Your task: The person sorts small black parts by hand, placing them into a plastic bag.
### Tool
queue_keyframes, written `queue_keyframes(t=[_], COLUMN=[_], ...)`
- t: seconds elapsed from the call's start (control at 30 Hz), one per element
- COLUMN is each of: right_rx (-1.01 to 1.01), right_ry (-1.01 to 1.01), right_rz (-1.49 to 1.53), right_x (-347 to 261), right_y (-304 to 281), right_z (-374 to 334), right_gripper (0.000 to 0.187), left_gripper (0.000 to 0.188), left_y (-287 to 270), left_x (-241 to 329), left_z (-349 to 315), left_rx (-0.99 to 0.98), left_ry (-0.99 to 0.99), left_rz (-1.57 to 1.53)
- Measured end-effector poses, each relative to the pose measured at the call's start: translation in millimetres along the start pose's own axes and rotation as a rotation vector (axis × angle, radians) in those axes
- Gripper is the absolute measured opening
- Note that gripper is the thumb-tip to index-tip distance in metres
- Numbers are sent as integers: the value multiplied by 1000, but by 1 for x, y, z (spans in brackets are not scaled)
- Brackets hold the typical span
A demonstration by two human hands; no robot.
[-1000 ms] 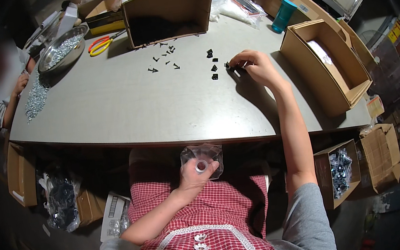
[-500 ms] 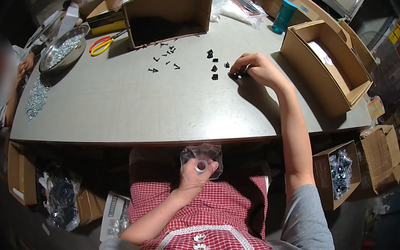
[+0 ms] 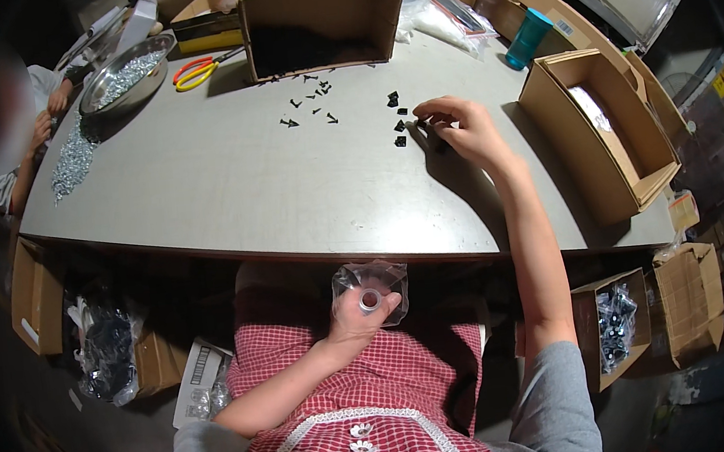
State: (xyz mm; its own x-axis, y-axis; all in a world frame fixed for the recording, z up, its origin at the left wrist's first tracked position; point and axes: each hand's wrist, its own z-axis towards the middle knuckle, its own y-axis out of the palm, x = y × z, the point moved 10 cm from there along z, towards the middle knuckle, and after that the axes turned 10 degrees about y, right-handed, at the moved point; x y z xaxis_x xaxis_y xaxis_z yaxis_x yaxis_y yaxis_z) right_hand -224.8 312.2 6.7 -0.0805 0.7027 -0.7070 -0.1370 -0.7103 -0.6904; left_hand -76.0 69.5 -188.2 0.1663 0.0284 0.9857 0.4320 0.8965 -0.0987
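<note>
Over my lap, my left hand is wrapped round a clear plastic bag with a round translucent ring at its mouth, the thumb lying along the ring. My right hand reaches over the table, its fingers bent in a pinch at a small black plastic piece; the fingers partly hide it, and other dark bits seem to be under the hand. Just left of the fingertips lie several similar black pieces. Farther left, several black screws are scattered in front of an open cardboard box.
A metal bowl of silvery parts stands at the far left, with a spilled heap below it. Pliers lie beside the box. A teal cup and an open carton stand right. Another person sits at the left edge.
My right hand has moved slightly onto a black piece that lay beside its fingers. The view has shifted a little; my left hand keeps its hold on the bag.
</note>
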Motion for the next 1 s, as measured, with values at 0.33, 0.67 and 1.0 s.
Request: queue_keyframes(t=[0.33, 0.67, 1.0], right_rx=[44, 24, 48], right_ry=[0, -75, -72], right_rz=[-114, 161, 20], right_x=[-10, -13, -21], right_y=[9, -5, 3], right_z=[6, 4, -7], right_gripper=[61, 52, 29], left_gripper=[31, 31, 34], left_y=[4, 1, -50], left_x=[-6, -1, 7], left_z=[2, 1, -25], left_rx=[-14, 6, -186], left_ry=[-12, 6, -131], left_rz=[13, 16, 347])
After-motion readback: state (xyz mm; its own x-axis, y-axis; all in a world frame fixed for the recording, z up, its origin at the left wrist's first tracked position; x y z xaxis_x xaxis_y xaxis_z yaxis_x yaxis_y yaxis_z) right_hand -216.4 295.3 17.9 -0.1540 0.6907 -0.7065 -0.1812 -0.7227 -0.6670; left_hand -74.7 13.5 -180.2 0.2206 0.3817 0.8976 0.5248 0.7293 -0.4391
